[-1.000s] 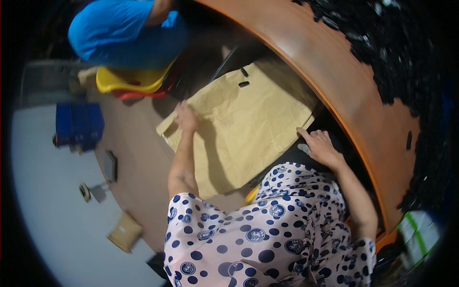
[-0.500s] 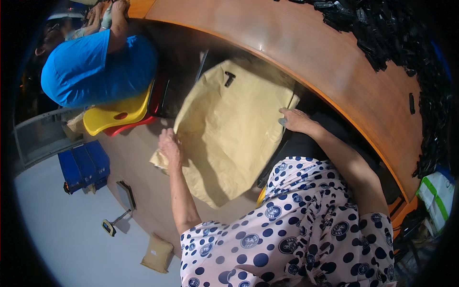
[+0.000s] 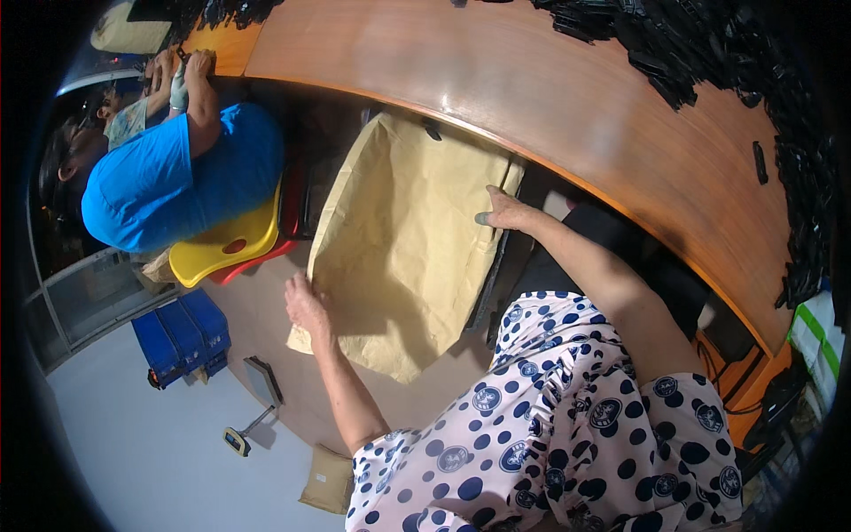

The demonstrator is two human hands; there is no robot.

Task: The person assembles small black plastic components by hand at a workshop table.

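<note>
A large tan paper sack (image 3: pixel 390 257) stands below the table edge in front of me, its mouth spread wide toward me. My left hand (image 3: pixel 308 308) grips the sack's left rim, fingers curled over the edge. On the opposite side, my right hand (image 3: pixel 505 211) pinches the right rim; its thumb tip looks grey. A small black piece (image 3: pixel 433 134) shows at the sack's far edge, close under the tabletop. The sack's lower part is hidden.
The curved wooden table (image 3: pixel 567 115) bears a long heap of black plastic pieces (image 3: pixel 674 53) and one loose piece (image 3: pixel 760 163). At left, a co-worker in a blue shirt (image 3: pixel 177 182) sits on a yellow chair (image 3: pixel 222 253). Blue crates (image 3: pixel 182 332) and a floor scale (image 3: pixel 263 379) stand behind.
The sack and both my hands have shifted left in the view, along with a turn of the whole picture. The black piece now shows smaller, at the sack's far edge.
</note>
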